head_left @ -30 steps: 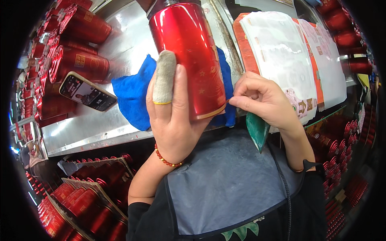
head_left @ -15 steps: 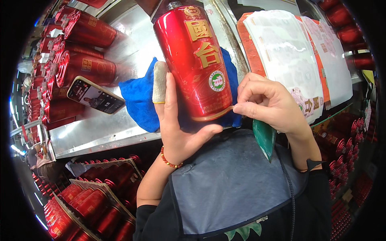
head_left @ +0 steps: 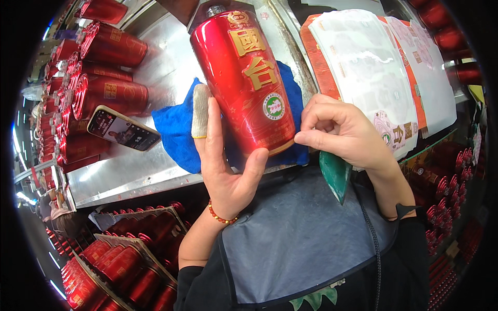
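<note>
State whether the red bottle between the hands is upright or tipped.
Tipped: the red bottle has its neck pointing away from the grey apron and its base toward it, with the gold-lettered side facing the camera.

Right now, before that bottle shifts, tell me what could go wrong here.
The glossy red bottle tilts over the blue cloth with the left hand open against its side rather than wrapped around it, so it might slip or roll.

The green pointed tool juts from under the right hand, close to the bottle's base; a careless turn could scratch the finish.

The phone stands tilted beside the red containers and could get knocked over.
</note>
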`<control>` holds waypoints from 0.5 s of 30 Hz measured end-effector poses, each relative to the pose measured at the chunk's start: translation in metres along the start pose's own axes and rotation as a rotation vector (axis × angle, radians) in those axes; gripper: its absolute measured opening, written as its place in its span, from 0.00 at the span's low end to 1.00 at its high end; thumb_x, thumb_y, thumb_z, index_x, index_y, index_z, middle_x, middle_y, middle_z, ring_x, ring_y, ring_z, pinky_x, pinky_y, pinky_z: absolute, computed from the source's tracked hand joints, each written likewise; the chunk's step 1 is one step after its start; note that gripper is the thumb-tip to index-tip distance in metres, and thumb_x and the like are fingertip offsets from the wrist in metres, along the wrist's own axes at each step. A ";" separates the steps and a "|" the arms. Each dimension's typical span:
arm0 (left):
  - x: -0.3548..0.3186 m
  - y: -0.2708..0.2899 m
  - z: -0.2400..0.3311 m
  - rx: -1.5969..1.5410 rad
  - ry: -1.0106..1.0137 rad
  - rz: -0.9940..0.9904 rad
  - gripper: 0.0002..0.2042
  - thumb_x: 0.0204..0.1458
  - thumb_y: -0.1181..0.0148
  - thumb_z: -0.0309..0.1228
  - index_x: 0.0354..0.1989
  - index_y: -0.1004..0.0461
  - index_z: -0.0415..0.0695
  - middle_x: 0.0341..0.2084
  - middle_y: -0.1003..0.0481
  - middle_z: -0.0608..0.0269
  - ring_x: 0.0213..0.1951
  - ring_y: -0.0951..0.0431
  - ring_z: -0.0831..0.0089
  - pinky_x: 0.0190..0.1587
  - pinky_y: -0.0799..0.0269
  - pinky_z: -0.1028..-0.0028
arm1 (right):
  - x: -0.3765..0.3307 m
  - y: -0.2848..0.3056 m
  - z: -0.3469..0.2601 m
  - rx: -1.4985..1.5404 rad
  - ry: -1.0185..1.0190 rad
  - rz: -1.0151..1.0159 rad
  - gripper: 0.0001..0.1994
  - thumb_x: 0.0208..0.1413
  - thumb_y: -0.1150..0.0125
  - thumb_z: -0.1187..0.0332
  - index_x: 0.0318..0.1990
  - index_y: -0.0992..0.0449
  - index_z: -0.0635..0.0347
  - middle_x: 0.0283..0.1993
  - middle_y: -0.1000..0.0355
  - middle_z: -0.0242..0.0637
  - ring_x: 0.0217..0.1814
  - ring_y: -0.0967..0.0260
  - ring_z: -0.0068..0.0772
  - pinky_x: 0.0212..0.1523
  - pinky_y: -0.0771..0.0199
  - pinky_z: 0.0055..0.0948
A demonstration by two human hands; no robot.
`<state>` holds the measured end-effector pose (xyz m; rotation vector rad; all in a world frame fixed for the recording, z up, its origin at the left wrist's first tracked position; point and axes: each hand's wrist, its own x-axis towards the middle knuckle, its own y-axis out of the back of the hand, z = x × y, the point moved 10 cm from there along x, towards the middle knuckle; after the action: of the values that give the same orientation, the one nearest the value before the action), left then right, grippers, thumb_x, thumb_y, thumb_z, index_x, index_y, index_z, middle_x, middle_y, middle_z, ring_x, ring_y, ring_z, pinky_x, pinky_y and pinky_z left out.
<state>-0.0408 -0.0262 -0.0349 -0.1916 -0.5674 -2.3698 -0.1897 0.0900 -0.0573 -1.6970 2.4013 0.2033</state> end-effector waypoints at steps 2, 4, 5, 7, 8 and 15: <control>-0.001 0.001 -0.002 0.039 -0.010 -0.007 0.46 0.53 0.28 0.33 0.75 0.51 0.32 0.74 0.49 0.40 0.75 0.48 0.49 0.74 0.53 0.60 | 0.001 -0.002 0.000 0.014 0.004 0.007 0.07 0.58 0.29 0.71 0.32 0.22 0.61 0.37 0.34 0.25 0.33 0.39 0.13 0.34 0.40 0.17; 0.000 0.001 0.008 0.144 -0.060 -0.013 0.50 0.49 0.24 0.38 0.75 0.51 0.32 0.74 0.49 0.39 0.75 0.48 0.48 0.74 0.51 0.60 | 0.001 -0.003 -0.001 0.003 0.009 0.005 0.06 0.58 0.30 0.73 0.32 0.22 0.61 0.37 0.33 0.26 0.34 0.40 0.12 0.34 0.41 0.17; 0.002 0.000 0.021 0.224 -0.102 -0.015 0.53 0.47 0.22 0.40 0.75 0.51 0.32 0.73 0.49 0.38 0.75 0.48 0.47 0.73 0.50 0.60 | 0.001 -0.003 -0.001 -0.014 0.010 0.001 0.06 0.58 0.30 0.73 0.32 0.22 0.61 0.37 0.33 0.26 0.34 0.39 0.12 0.34 0.41 0.17; 0.004 -0.004 0.031 0.336 -0.156 0.001 0.57 0.42 0.19 0.42 0.76 0.52 0.33 0.73 0.48 0.39 0.74 0.46 0.48 0.72 0.47 0.60 | 0.001 -0.003 -0.001 -0.012 0.013 -0.003 0.06 0.58 0.30 0.73 0.32 0.22 0.62 0.38 0.33 0.26 0.34 0.39 0.13 0.35 0.40 0.17; 0.004 -0.007 0.032 0.370 -0.165 0.019 0.59 0.40 0.18 0.43 0.76 0.53 0.33 0.73 0.47 0.41 0.73 0.45 0.50 0.72 0.45 0.61 | 0.001 -0.004 0.000 0.007 0.013 -0.003 0.06 0.58 0.30 0.73 0.32 0.22 0.62 0.38 0.33 0.26 0.34 0.39 0.13 0.35 0.40 0.17; 0.011 -0.006 0.038 0.529 -0.185 0.029 0.59 0.36 0.16 0.43 0.75 0.49 0.34 0.70 0.41 0.43 0.69 0.37 0.50 0.69 0.40 0.61 | -0.002 0.001 -0.004 -0.001 0.024 0.004 0.05 0.59 0.31 0.75 0.32 0.22 0.63 0.38 0.33 0.27 0.33 0.38 0.13 0.34 0.40 0.18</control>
<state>-0.0537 -0.0110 0.0001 -0.1760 -1.2430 -2.0992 -0.1905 0.0913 -0.0533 -1.7043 2.4219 0.1857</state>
